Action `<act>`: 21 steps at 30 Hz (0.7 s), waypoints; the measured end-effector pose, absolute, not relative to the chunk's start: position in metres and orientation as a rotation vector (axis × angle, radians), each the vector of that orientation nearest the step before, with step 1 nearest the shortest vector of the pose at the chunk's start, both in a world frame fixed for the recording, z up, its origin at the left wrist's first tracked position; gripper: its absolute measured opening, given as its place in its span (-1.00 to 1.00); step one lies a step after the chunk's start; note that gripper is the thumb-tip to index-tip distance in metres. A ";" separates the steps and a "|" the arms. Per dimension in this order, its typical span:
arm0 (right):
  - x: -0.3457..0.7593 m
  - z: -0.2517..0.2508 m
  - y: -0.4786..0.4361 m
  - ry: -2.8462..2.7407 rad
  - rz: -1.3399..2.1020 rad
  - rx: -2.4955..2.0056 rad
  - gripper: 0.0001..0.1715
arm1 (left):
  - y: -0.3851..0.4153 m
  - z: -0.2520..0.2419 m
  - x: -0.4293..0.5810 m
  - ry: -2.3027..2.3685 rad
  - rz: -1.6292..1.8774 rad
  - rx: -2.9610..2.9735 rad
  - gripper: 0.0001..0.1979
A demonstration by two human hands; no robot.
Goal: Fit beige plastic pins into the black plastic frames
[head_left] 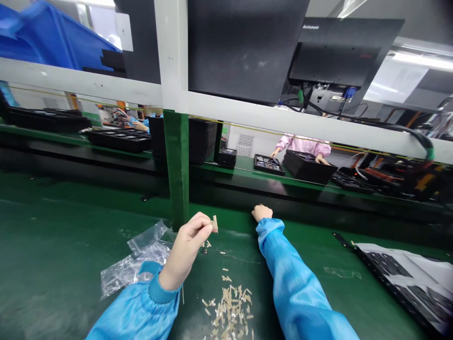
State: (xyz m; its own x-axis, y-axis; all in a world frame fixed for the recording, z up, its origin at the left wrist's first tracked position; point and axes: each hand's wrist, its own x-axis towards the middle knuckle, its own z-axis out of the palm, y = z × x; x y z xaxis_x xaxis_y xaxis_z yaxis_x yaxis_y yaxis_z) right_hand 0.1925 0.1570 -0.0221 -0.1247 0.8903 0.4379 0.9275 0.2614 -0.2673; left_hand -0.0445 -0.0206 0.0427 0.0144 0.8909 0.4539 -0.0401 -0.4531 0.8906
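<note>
My left hand [189, 241] is raised over the green mat, fingers pinched on a small beige part [214, 223]. A loose heap of the same small beige parts [231, 307] lies on the mat below, between my two blue sleeves. My right hand [262, 212] reaches far forward to the mat's back edge; it is curled with its fingers turned away, and whatever is in it is hidden. A crumpled clear plastic bag [136, 259] lies just left of my left hand.
A green post [177, 165] stands straight ahead under a white frame and dark monitors [339, 52]. A black tray [406, 278] lies at the right. Beyond a raised shelf, a person in pink [306, 146] handles black trays; another in blue sits further left.
</note>
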 end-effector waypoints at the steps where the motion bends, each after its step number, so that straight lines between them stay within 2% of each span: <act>1: 0.192 -0.021 0.158 -1.998 -0.028 -1.699 -0.67 | -0.021 0.043 -0.044 0.909 1.542 1.532 -0.80; 6: 0.177 -0.007 0.162 -1.864 0.401 -1.861 -0.68 | -0.023 0.044 -0.043 0.950 1.521 1.560 -0.80; 12: 0.143 0.004 0.107 -1.740 0.759 -1.515 -0.73 | -0.014 0.036 -0.038 1.153 1.338 1.637 -0.78; 17: 0.128 0.009 0.042 -1.581 0.867 -1.193 -0.63 | -0.009 0.024 -0.027 1.160 1.077 1.798 -0.77; 21: 0.134 0.017 0.018 -1.481 0.835 -1.046 -0.71 | -0.013 0.025 -0.020 1.106 1.105 1.872 -0.76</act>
